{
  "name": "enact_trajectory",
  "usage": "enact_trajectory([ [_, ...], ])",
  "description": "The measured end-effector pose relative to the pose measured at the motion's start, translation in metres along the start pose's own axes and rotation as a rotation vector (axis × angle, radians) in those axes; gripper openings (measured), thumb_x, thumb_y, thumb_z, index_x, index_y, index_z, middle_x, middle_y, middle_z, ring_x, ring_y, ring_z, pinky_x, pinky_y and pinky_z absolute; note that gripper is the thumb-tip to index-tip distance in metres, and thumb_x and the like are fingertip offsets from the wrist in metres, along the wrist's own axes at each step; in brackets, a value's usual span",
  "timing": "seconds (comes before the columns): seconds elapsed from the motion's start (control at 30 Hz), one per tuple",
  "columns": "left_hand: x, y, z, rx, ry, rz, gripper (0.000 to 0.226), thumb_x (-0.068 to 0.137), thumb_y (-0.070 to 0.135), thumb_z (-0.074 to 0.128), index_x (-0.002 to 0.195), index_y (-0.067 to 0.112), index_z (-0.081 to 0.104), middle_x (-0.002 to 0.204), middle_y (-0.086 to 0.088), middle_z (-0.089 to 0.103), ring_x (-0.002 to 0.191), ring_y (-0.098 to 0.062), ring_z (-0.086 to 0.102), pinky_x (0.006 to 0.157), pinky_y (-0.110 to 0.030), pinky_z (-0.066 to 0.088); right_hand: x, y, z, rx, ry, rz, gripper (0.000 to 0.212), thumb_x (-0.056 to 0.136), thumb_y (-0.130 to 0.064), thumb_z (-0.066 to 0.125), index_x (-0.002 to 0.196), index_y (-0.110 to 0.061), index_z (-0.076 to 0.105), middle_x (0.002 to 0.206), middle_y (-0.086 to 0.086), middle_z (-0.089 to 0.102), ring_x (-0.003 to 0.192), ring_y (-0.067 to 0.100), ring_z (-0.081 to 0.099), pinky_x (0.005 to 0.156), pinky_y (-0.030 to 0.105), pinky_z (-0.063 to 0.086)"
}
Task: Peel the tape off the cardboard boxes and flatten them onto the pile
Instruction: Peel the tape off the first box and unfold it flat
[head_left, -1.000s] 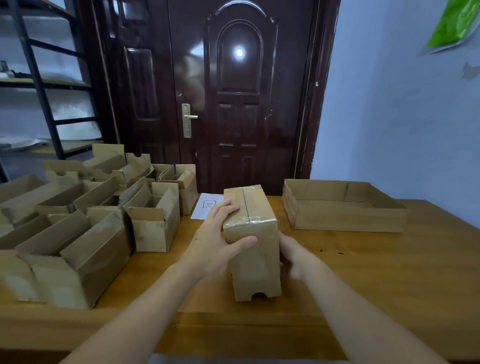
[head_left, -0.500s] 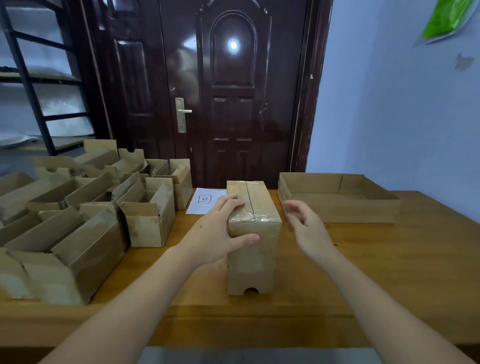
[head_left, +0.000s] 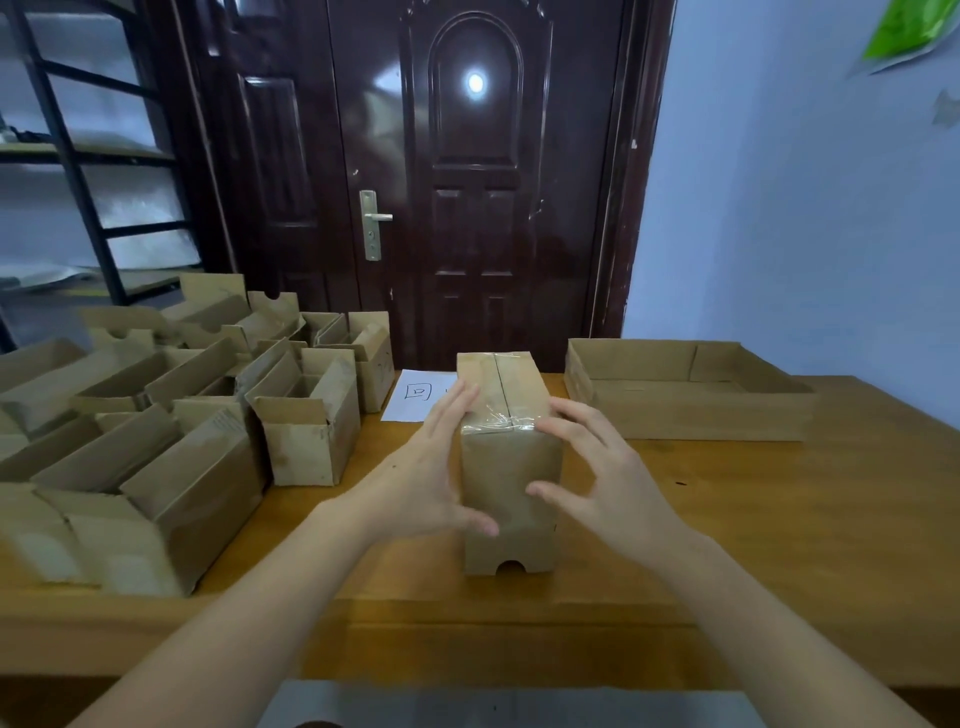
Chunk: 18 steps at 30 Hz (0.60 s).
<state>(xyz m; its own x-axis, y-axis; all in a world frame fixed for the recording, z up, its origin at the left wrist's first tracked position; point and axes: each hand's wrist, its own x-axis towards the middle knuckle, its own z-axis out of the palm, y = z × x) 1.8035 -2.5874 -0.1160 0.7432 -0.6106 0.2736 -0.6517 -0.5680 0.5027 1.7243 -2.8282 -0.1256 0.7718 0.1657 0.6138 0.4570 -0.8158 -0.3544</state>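
Observation:
A closed brown cardboard box (head_left: 511, 462) stands upright on the wooden table (head_left: 779, 545), straight in front of me. Clear tape (head_left: 498, 423) runs over its top seam and down the near edge. My left hand (head_left: 421, 478) lies against the box's left side with straight fingers, its thumb across the front face. My right hand (head_left: 608, 478) hovers at the box's right side, fingers spread and loosely bent. Its fingertips sit close to the tape at the top right edge, and its thumb is in front of the front face.
Several opened cardboard boxes (head_left: 156, 467) crowd the table's left half. A low, wide cardboard tray (head_left: 691, 410) sits at the back right. A white sheet of paper (head_left: 418, 400) lies behind the box. A dark door (head_left: 467, 208) and a metal shelf (head_left: 78, 171) stand beyond.
My right hand came out from behind the box and moved in to its top right edge. My left hand slid off the top and now lies along the left side.

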Motion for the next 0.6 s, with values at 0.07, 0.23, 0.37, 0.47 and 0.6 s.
enact_trajectory([
  [0.07,-0.011,-0.007,0.005,0.051,-0.026,-0.022,0.151,0.058,0.061,0.093,0.15,0.056,-0.026,0.161,0.033,-0.027,0.144,0.001,0.012,0.116,-0.029,0.03,-0.003,0.002,0.002,0.009,-0.1,0.05,0.093,0.077,-0.056,0.082,0.152,-0.05,0.027,0.163,-0.028,0.01,0.146,-0.003,0.02,0.112,0.027,0.028],
  [0.23,-0.023,-0.015,0.015,0.174,-0.072,-0.112,0.153,0.071,0.036,0.093,0.138,0.058,-0.043,0.16,0.029,-0.031,0.088,-0.012,0.066,0.076,-0.028,0.062,-0.021,0.028,0.01,0.168,-0.326,0.341,0.138,0.072,-0.038,0.091,0.146,-0.064,-0.022,0.158,-0.031,0.013,0.143,0.001,0.034,0.108,0.024,0.039],
  [0.37,-0.026,-0.019,0.03,0.137,-0.124,-0.136,0.146,0.078,0.033,0.088,0.143,0.052,-0.042,0.167,0.022,-0.016,0.096,-0.017,0.065,0.078,-0.023,0.058,-0.028,0.035,0.028,0.091,-0.489,0.391,0.119,0.088,-0.031,0.077,0.149,-0.057,-0.021,0.15,-0.014,0.046,0.128,0.016,0.056,0.096,0.02,0.05],
  [0.47,-0.025,-0.023,0.043,0.108,-0.094,-0.115,0.137,0.085,0.038,0.081,0.142,0.052,-0.043,0.171,0.011,0.001,0.098,-0.011,0.062,0.077,-0.017,0.054,-0.026,0.035,0.036,0.065,-0.484,0.382,0.102,0.095,-0.027,0.069,0.153,-0.054,-0.012,0.145,-0.007,0.054,0.127,0.014,0.056,0.096,0.021,0.047],
  [0.6,-0.024,-0.027,0.051,0.053,-0.042,-0.109,0.133,0.087,0.041,0.079,0.142,0.055,-0.041,0.17,0.009,0.009,0.126,-0.019,0.055,0.097,-0.024,0.05,-0.026,0.043,0.039,0.079,-0.509,0.39,0.097,0.095,-0.031,0.069,0.154,-0.058,-0.003,0.136,-0.002,0.061,0.123,0.016,0.058,0.096,0.025,0.05],
])
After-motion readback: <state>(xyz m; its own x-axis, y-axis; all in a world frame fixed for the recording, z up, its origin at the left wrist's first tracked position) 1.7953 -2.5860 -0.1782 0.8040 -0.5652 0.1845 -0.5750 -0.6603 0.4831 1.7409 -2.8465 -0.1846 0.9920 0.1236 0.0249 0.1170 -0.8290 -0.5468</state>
